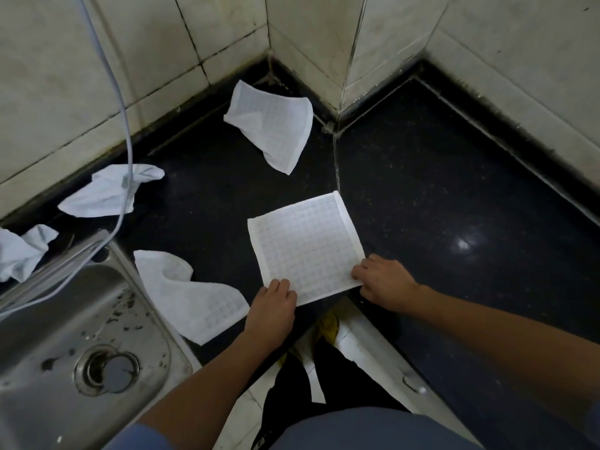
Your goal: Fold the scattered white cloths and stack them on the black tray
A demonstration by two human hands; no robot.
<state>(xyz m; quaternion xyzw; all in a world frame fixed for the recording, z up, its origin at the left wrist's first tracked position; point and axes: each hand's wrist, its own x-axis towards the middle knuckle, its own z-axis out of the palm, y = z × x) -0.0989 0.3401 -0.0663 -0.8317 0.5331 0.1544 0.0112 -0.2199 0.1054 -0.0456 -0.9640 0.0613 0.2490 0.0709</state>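
A white waffle-weave cloth [306, 246] lies spread flat on the black countertop [438, 190] near its front edge. My left hand [274, 303] pinches its near left corner. My right hand [381, 282] pinches its near right corner. Several other white cloths lie crumpled around it: one at the back by the wall corner [272, 125], one beside the sink [191, 297], one under the cable at the left [107, 193], and one at the far left edge [22, 251]. No black tray is in view.
A steel sink [65, 336] with a drain fills the lower left. A grey cable [125, 125] hangs down the tiled wall [81, 76] and runs over the sink rim. Tiled walls close the counter at the back and right. My legs and feet show below the counter edge.
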